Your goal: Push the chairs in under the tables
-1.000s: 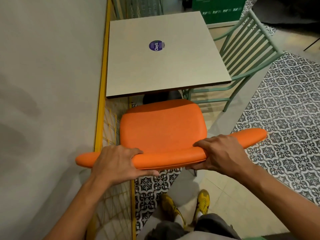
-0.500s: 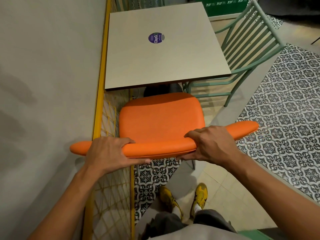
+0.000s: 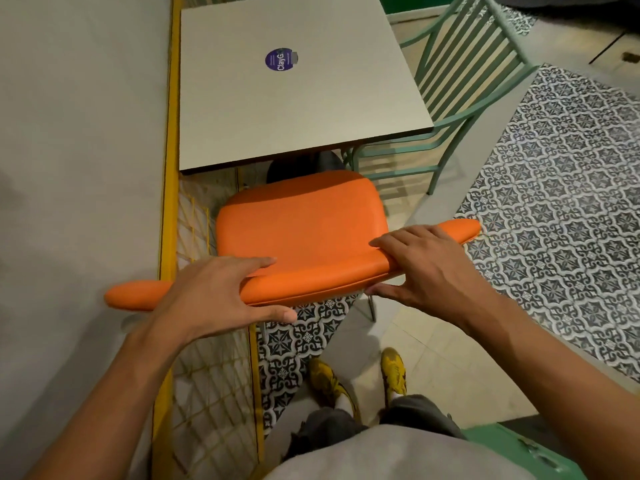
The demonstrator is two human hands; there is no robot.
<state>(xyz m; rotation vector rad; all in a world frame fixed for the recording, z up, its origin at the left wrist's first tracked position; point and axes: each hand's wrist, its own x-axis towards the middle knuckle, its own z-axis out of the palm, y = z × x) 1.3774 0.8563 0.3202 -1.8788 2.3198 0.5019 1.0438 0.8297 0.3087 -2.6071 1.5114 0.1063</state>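
An orange padded chair [image 3: 301,220] stands in front of me, facing a square beige table [image 3: 277,109] with a purple sticker. The front edge of the seat reaches the table's near edge. My left hand [image 3: 214,292] lies on the left part of the curved backrest, fingers stretched over the top and thumb underneath. My right hand [image 3: 426,268] holds the right part the same way, with loosened fingers.
A grey wall [image 3: 79,133] with a yellow rail [image 3: 169,168] and yellow mesh runs close along the left. A green slatted chair [image 3: 460,64] sits at the table's right side. Patterned tiles cover the floor on the right. A green object [image 3: 519,452] is at my lower right.
The orange chair has slid forward, so its seat front now meets the table edge. The fingers of both hands have straightened and loosened on the backrest.
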